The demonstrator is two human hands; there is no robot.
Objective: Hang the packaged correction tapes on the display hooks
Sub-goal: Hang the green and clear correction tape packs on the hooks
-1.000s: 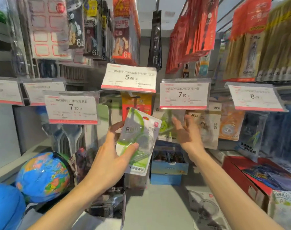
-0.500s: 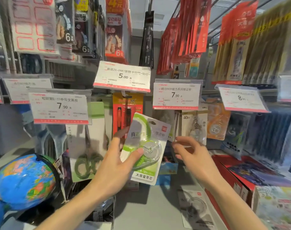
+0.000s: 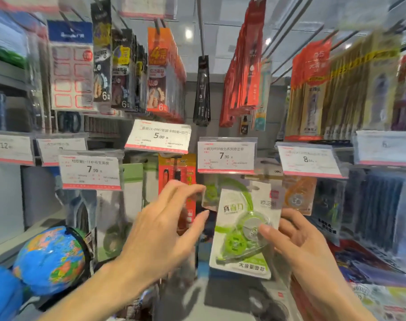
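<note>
The green-and-white carded correction tape pack (image 3: 242, 230) hangs tilted just under the 7.90 price tag (image 3: 227, 155), pinched at its lower right by the right hand (image 3: 296, 242), likely aiming its hang-hole at the hidden hook. The left hand (image 3: 165, 230) hovers beside it, fingers spread, holding nothing.

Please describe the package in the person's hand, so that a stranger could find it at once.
Find the 7.90 price tag at centre right. Just below it, the right hand holds a white correction tape package. Unlike the orange packages beside it, it shows a clear green dispenser.
</note>
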